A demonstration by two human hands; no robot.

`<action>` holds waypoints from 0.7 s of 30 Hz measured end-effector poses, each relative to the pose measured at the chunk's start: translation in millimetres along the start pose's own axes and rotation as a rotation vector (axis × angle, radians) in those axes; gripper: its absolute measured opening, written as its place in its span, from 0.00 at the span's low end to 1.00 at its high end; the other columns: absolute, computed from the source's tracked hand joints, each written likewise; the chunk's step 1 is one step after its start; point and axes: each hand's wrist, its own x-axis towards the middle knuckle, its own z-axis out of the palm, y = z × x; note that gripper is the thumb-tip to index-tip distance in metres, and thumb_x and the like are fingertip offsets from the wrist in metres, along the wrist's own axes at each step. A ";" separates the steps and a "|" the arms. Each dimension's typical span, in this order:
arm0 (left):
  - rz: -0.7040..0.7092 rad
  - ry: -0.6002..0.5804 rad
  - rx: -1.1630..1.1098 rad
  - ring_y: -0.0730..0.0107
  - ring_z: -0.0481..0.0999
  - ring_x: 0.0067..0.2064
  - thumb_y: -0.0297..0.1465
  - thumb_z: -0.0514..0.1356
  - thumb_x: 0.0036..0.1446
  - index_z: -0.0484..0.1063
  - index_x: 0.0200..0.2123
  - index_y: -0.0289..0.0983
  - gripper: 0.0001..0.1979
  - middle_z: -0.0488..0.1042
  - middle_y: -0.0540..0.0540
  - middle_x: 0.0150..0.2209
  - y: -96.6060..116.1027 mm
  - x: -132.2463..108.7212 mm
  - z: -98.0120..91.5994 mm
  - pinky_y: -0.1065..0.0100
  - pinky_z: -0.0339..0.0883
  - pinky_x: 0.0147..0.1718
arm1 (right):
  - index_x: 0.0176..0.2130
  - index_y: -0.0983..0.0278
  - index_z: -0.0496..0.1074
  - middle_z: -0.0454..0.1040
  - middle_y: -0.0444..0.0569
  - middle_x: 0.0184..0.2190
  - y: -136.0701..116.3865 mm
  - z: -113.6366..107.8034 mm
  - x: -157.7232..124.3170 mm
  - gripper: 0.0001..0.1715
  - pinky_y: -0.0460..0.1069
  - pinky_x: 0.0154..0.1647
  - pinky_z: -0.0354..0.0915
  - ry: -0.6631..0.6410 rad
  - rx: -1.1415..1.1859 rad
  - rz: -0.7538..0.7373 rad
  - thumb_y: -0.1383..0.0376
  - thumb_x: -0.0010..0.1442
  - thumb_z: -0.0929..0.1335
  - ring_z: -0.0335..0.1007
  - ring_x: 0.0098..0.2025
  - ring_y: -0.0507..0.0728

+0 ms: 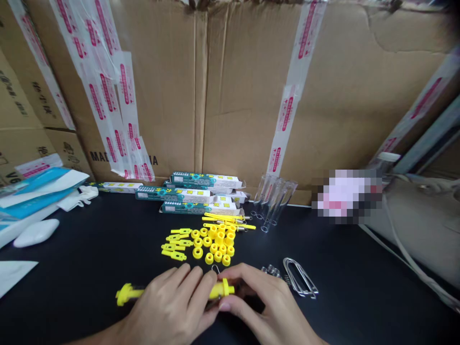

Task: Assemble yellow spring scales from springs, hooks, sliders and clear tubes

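The tube assembly (216, 291) lay level across both hands, at mid-width toward the near edge of the tabletop (345, 273). It was bright yellow at both ends: a flanged, notched cap at the left, and at the right a collar with a narrower stub. A short clear length showed beside the left cap; the middle was hidden. The grip of the left hand (176, 304) was closed around the body. The grip of the right hand (269, 304) was clamped on the right end, thumb and forefinger at the collar. A bent wire loop (215, 268) projected between the hands.

Along the far edge, the cardboard wall (237, 120) bore black capitals, partly taped over; "MAD" was legible at the start. The packing tape (287, 112) carried red printed strips too small to read. The slim cartons (190, 194) were green and white with Chinese characters.

Clear cylindrical tubes (276, 199) stood beside the cartons. Nearer lay yellow plastic rods (230, 219) with metal springs, flat slotted tabs (180, 257) and round bushings (197, 257). Bent metal wire hooks (304, 278) lay to the right.
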 end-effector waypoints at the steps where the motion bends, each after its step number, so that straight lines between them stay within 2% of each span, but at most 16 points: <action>1: -0.001 0.003 -0.003 0.66 0.79 0.26 0.31 0.45 0.72 0.71 0.38 0.35 0.16 0.79 0.50 0.26 1.1 -0.6 0.7 0.65 0.68 0.26 | 0.42 0.63 0.74 0.78 0.45 0.32 -0.3 1.4 0.2 0.10 0.44 0.33 0.71 -0.005 0.034 0.040 0.59 0.64 0.70 0.75 0.30 0.52; 5: -0.036 0.001 -0.038 0.62 0.81 0.30 0.36 0.45 0.71 0.72 0.41 0.33 0.19 0.81 0.47 0.31 4.8 0.5 0.6 0.62 0.71 0.31 | 0.38 0.63 0.73 0.78 0.45 0.32 0.0 4.1 -0.5 0.07 0.44 0.34 0.72 0.000 0.159 0.167 0.61 0.62 0.71 0.77 0.33 0.54; 7: -0.041 -0.009 -0.047 0.62 0.81 0.31 0.33 0.41 0.71 0.72 0.42 0.33 0.20 0.81 0.46 0.31 4.4 2.3 -0.7 0.62 0.70 0.33 | 0.39 0.62 0.73 0.78 0.45 0.33 1.5 4.6 -1.7 0.07 0.45 0.35 0.73 0.012 0.210 0.184 0.61 0.61 0.71 0.78 0.34 0.55; 11: -0.016 -0.011 -0.002 0.64 0.80 0.32 0.24 0.42 0.70 0.72 0.45 0.32 0.18 0.82 0.48 0.33 0.8 3.4 -0.6 0.61 0.68 0.37 | 0.43 0.59 0.74 0.78 0.46 0.39 6.2 4.5 -4.3 0.07 0.46 0.40 0.75 0.084 0.251 0.132 0.63 0.63 0.71 0.78 0.39 0.55; 14: -0.014 -0.068 0.050 0.62 0.80 0.35 0.25 0.42 0.72 0.69 0.53 0.29 0.18 0.82 0.45 0.36 -0.1 0.9 0.8 0.59 0.66 0.40 | 0.45 0.56 0.74 0.76 0.46 0.43 8.8 2.8 -5.2 0.09 0.47 0.44 0.75 0.144 0.276 0.050 0.66 0.64 0.70 0.77 0.42 0.55; 17: -0.004 -0.107 0.039 0.62 0.78 0.34 0.27 0.42 0.73 0.65 0.58 0.26 0.19 0.81 0.43 0.37 0.2 -0.7 0.0 0.60 0.65 0.39 | 0.46 0.54 0.75 0.76 0.46 0.44 8.6 1.2 -5.2 0.11 0.47 0.45 0.74 0.168 0.292 -0.008 0.68 0.64 0.70 0.76 0.44 0.55; 21: 0.002 -0.103 -0.009 0.64 0.77 0.34 0.26 0.42 0.74 0.65 0.59 0.25 0.19 0.81 0.43 0.37 -1.2 0.6 -3.3 0.62 0.64 0.38 | 0.45 0.53 0.74 0.76 0.45 0.43 7.0 3.6 -4.1 0.12 0.48 0.48 0.73 0.163 0.419 0.036 0.67 0.62 0.72 0.76 0.46 0.55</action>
